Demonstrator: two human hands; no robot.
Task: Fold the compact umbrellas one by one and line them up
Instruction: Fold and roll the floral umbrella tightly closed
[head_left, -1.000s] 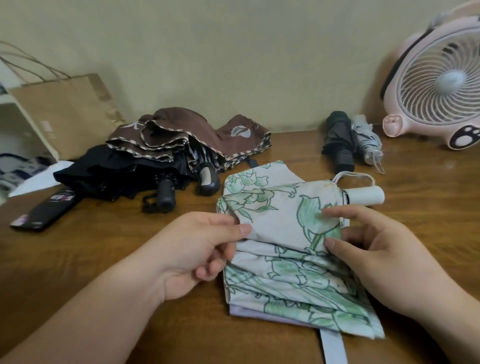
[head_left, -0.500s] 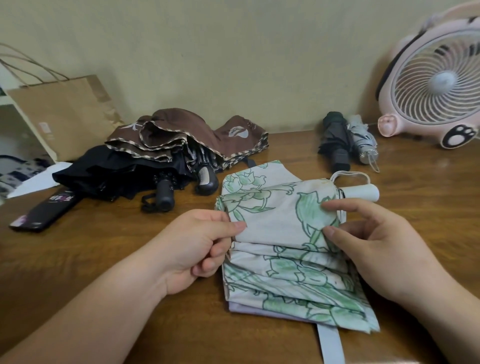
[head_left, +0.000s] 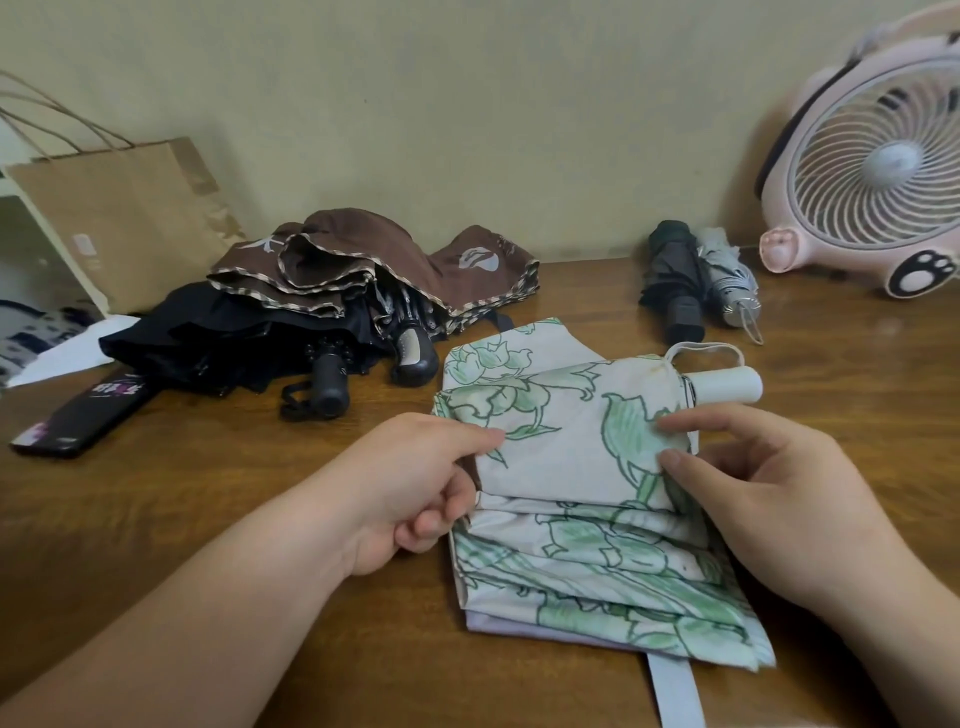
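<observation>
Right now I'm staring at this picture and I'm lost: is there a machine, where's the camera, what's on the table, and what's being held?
No machine: a person works bare-handed, and the one camera sits on their head, looking down. The left hand and right hand each pinch the fabric of a half-folded floral umbrella lying on the table. Behind it, at left, lie a brown umbrella and a black umbrella, loose; at right, a dark umbrella and a grey umbrella, folded, side by side near a pink fan.
</observation>
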